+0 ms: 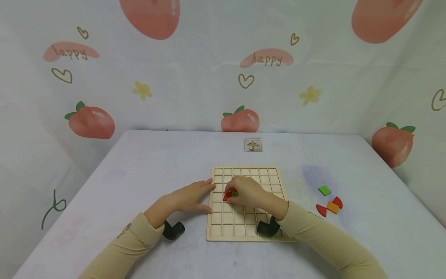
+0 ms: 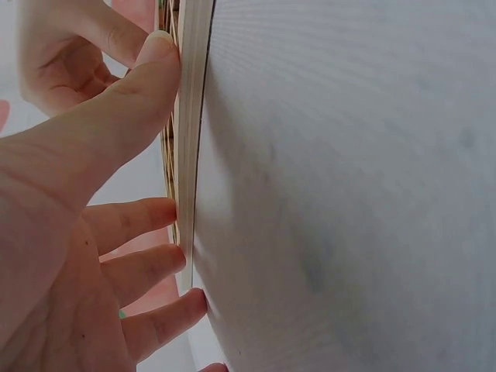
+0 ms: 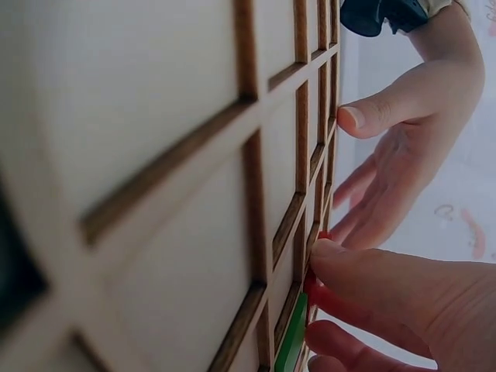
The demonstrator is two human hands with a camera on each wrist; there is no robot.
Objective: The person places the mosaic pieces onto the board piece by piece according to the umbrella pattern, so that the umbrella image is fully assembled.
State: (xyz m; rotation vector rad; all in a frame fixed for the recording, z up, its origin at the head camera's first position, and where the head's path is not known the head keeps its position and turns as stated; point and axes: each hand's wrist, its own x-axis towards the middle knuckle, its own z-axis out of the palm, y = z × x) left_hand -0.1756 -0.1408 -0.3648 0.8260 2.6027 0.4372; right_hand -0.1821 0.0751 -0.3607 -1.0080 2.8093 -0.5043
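Observation:
A wooden grid board (image 1: 223, 231) lies flat before me. Over its left half, my right hand (image 1: 246, 192) pinches a red quarter-circle piece (image 1: 227, 197) between thumb and fingers, low at the grid squares. Right beside that piece sits a green piece (image 1: 235, 193) on the board, also seen as a green block (image 3: 293, 335) in the right wrist view. More red shows under the fingers, mostly hidden by the hand. My left hand (image 1: 186, 198) touches the board's left edge, its fingers (image 2: 147, 267) extended and thumb spread apart from them.
Right of the board lie a loose green square (image 1: 324, 190), an orange square (image 1: 333, 207) and two red quarter-circles, one nearer (image 1: 321, 210) and one farther (image 1: 337, 202). Behind the board is a small pattern card (image 1: 253, 145). Black devices sit at both wrists.

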